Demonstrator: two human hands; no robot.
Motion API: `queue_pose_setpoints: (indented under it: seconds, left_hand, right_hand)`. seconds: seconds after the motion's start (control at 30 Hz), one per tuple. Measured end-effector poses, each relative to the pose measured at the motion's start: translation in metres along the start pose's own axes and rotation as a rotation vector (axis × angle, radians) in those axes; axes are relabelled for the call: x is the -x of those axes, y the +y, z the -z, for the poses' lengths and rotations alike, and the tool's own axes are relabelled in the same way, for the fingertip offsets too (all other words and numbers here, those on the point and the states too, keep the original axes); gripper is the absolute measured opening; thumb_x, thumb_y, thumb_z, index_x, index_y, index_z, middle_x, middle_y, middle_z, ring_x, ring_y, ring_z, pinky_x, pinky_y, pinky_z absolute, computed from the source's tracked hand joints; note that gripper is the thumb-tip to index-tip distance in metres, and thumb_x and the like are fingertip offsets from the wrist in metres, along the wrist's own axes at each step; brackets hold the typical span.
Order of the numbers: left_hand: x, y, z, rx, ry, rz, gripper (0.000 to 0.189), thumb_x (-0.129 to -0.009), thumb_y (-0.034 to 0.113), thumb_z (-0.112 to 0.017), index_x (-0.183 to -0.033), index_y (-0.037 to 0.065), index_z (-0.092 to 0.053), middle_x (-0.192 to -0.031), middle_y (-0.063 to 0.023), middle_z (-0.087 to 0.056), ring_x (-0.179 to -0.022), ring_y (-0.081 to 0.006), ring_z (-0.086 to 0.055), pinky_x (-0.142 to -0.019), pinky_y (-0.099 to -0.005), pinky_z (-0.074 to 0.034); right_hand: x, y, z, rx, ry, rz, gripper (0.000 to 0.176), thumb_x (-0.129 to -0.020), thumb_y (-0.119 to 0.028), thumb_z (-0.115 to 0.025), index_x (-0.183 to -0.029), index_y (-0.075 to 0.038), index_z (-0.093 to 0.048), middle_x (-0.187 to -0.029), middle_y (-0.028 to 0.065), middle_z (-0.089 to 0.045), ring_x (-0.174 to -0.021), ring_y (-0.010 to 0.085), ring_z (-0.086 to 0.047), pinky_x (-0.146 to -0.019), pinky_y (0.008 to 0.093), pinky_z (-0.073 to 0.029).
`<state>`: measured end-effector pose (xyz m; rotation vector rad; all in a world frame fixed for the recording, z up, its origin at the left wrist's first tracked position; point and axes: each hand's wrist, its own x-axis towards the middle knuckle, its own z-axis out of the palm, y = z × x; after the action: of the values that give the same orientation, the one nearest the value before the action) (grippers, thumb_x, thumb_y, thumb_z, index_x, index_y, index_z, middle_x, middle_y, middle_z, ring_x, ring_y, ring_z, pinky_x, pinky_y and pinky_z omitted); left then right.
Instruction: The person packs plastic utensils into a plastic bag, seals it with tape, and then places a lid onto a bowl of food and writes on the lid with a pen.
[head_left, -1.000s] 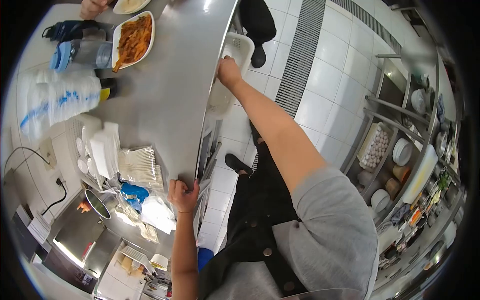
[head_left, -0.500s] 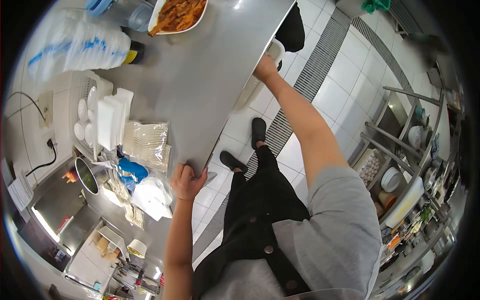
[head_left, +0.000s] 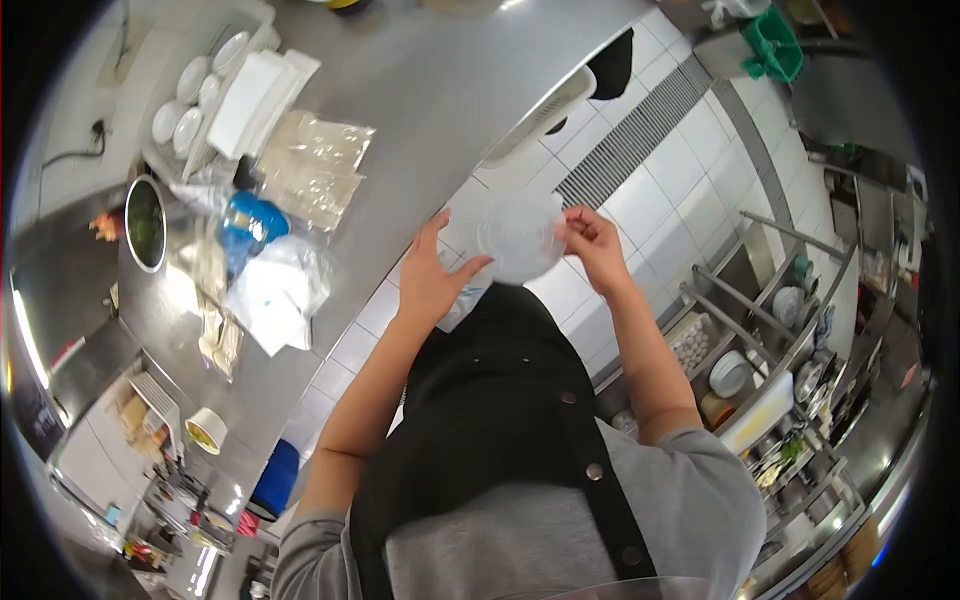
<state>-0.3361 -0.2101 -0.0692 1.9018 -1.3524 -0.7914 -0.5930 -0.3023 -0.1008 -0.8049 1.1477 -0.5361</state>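
A round, clear plastic lid or shallow container [head_left: 520,238] is held in front of the black apron. My right hand [head_left: 592,245] pinches its right rim between thumb and fingers. My left hand [head_left: 435,270] is at its left side, thumb and fingers spread apart, with the thumb near the rim. Below the left thumb hangs a piece of clear plastic [head_left: 464,303], partly hidden by that hand. Beyond the disc, a white basket or drawer [head_left: 545,115] sticks out from under the steel counter [head_left: 420,90].
On the counter lie wrapped cutlery packs [head_left: 318,165], white foam trays [head_left: 262,100], a blue item [head_left: 255,217] and a white plastic bag [head_left: 285,290]. A metal bowl [head_left: 146,225] stands at the left. A metal rack [head_left: 760,350] stands at the right.
My right hand has come back from the counter's edge and now holds the clear plastic disc. My left hand has left the counter edge and moved right, beside it. The view has shifted.
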Motion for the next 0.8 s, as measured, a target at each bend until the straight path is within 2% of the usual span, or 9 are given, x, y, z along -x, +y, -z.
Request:
queue_pose_setpoints:
  seconds: [0.17, 0.27, 0.37, 0.47, 0.53, 0.6, 0.63, 0.77, 0.8]
  left_hand:
    - [0.021, 0.019, 0.076, 0.081, 0.035, 0.039, 0.069, -0.070, 0.029, -0.092, -0.127, 0.005, -0.062, -0.120, -0.0155, -0.067, -0.107, -0.0314, -0.066, -0.086, -0.0414, -0.053]
    - [0.037, 0.035, 0.135, -0.126, 0.334, -0.147, 0.061, -0.071, 0.028, -0.091, -0.120, 0.003, -0.064, -0.111, -0.0112, -0.069, -0.103, -0.0251, -0.067, -0.084, -0.0346, -0.053]
    - [0.085, 0.026, 0.172, 0.119, 0.327, 0.216, 0.047, -0.075, 0.019, -0.088, -0.113, 0.004, -0.065, -0.105, -0.0049, -0.070, -0.094, -0.0123, -0.065, -0.073, -0.0253, -0.050]
    - [0.112, 0.012, 0.194, 0.662, 0.310, 0.187, 0.034, -0.080, 0.012, -0.084, -0.107, 0.003, -0.065, -0.104, -0.0014, -0.068, -0.091, -0.0048, -0.060, -0.067, -0.0202, -0.044]
    - [0.132, -0.002, 0.210, 0.726, 0.417, 0.194, 0.029, -0.084, 0.008, -0.080, -0.108, -0.001, -0.065, -0.102, -0.0034, -0.068, -0.090, -0.0073, -0.061, -0.071, -0.0221, -0.046]
    - [0.151, -0.011, 0.229, 0.802, 0.501, 0.221, 0.027, -0.085, 0.003, -0.077, -0.108, -0.003, -0.064, -0.102, -0.0062, -0.068, -0.096, -0.0104, -0.062, -0.083, -0.0246, -0.049]
    - [0.162, -0.016, 0.238, 0.752, 0.549, 0.271, 0.024, -0.086, 0.006, -0.078, -0.106, -0.001, -0.068, -0.098, -0.0032, -0.069, -0.088, -0.0085, -0.062, -0.075, -0.0249, -0.049]
    - [0.201, -0.046, 0.274, 0.252, 0.613, 0.074, 0.020, -0.081, 0.004, -0.080, -0.099, 0.001, -0.072, -0.089, -0.0022, -0.070, -0.078, -0.0091, -0.063, -0.067, -0.0266, -0.049]
    - [0.209, -0.048, 0.283, 0.223, 0.620, 0.046, 0.020, -0.080, 0.004, -0.080, -0.099, 0.001, -0.073, -0.087, -0.0028, -0.070, -0.077, -0.0100, -0.063, -0.067, -0.0270, -0.049]
  right_hand:
    - [0.044, -0.043, -0.077, 0.163, -0.286, 0.100, 0.014, -0.090, -0.002, -0.069, -0.102, 0.000, -0.063, -0.096, 0.0038, -0.070, -0.086, 0.0104, -0.065, -0.073, 0.0250, -0.054]
    - [0.055, -0.052, -0.143, 0.268, -0.311, 0.364, 0.014, -0.089, -0.002, -0.070, -0.102, -0.001, -0.063, -0.106, 0.0062, -0.068, -0.092, 0.0115, -0.065, -0.075, 0.0260, -0.054]
    - [0.072, -0.064, -0.214, 0.479, -0.274, 0.718, 0.025, -0.082, 0.004, -0.070, -0.105, -0.003, -0.063, -0.106, 0.0106, -0.063, -0.089, 0.0204, -0.064, -0.075, 0.0300, -0.054]
    - [0.099, -0.069, -0.282, 0.611, -0.365, 0.922, 0.036, -0.076, 0.010, -0.066, -0.108, -0.004, -0.063, -0.105, 0.0133, -0.060, -0.089, 0.0271, -0.062, -0.079, 0.0344, -0.052]
    - [0.113, -0.056, -0.320, 0.660, -0.440, 1.030, 0.037, -0.076, 0.012, -0.064, -0.110, -0.005, -0.063, -0.108, 0.0137, -0.059, -0.093, 0.0269, -0.062, -0.082, 0.0357, -0.052]
    - [0.125, -0.050, -0.350, 0.621, -0.575, 0.864, 0.036, -0.077, 0.011, -0.062, -0.110, -0.003, -0.064, -0.112, 0.0130, -0.059, -0.101, 0.0224, -0.061, -0.084, 0.0322, -0.052]
    - [0.132, -0.053, -0.363, 0.575, -0.645, 0.774, 0.034, -0.078, 0.011, -0.063, -0.110, -0.003, -0.064, -0.110, 0.0115, -0.060, -0.101, 0.0209, -0.061, -0.084, 0.0319, -0.052]
    - [0.136, -0.031, -0.403, 0.242, -0.830, 0.228, 0.020, -0.086, 0.000, -0.072, -0.103, -0.003, -0.062, -0.104, 0.0054, -0.063, -0.096, 0.0131, -0.062, -0.080, 0.0291, -0.053]
    - [0.139, -0.027, -0.412, 0.258, -0.835, 0.228, 0.019, -0.086, -0.002, -0.074, -0.101, -0.003, -0.062, -0.102, 0.0046, -0.064, -0.094, 0.0114, -0.062, -0.078, 0.0275, -0.053]
